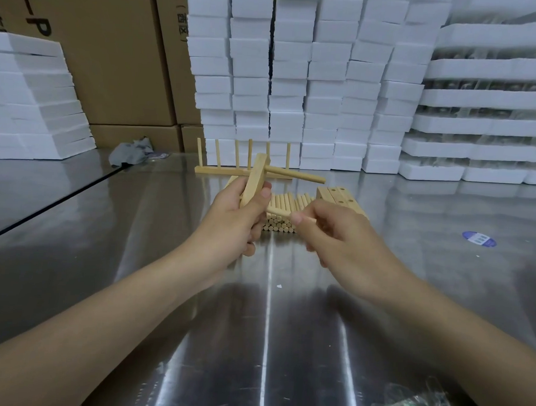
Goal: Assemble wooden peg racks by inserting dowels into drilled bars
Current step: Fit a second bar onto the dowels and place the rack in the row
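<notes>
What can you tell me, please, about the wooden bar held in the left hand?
The wooden bar is a pale, square-edged strip, tilted nearly upright above the shiny metal table. The left hand grips its lower half. One inserted dowel sticks out of its upper part toward the right. The right hand, pinching a loose dowel, does not touch it.
</notes>
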`<state>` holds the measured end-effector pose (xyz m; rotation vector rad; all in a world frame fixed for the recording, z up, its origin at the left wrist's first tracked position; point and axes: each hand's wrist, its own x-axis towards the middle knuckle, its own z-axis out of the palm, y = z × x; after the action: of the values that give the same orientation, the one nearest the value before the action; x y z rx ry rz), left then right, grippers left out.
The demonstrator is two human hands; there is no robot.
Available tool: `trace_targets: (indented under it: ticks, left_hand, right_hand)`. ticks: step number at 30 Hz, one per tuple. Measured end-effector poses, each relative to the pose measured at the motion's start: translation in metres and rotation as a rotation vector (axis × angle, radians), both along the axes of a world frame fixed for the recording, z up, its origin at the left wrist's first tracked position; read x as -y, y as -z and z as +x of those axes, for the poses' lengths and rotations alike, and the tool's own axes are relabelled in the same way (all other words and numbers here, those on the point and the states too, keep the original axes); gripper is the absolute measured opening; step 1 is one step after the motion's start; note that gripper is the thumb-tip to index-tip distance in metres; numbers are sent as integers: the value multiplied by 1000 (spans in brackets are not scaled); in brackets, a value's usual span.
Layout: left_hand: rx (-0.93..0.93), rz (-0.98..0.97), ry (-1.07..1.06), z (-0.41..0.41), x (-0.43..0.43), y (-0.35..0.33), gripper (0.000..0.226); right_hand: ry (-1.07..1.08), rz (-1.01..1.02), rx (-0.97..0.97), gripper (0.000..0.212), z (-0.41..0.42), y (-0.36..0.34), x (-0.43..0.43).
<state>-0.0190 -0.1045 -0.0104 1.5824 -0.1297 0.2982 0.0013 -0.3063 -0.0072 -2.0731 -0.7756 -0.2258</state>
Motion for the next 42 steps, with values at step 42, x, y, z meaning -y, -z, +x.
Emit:
trace_targets:
  ticks: [42]
  left_hand:
    - [16, 214, 107, -8, -3, -15, 33]
  right_hand:
    - [37, 450, -323, 40, 14, -12, 7]
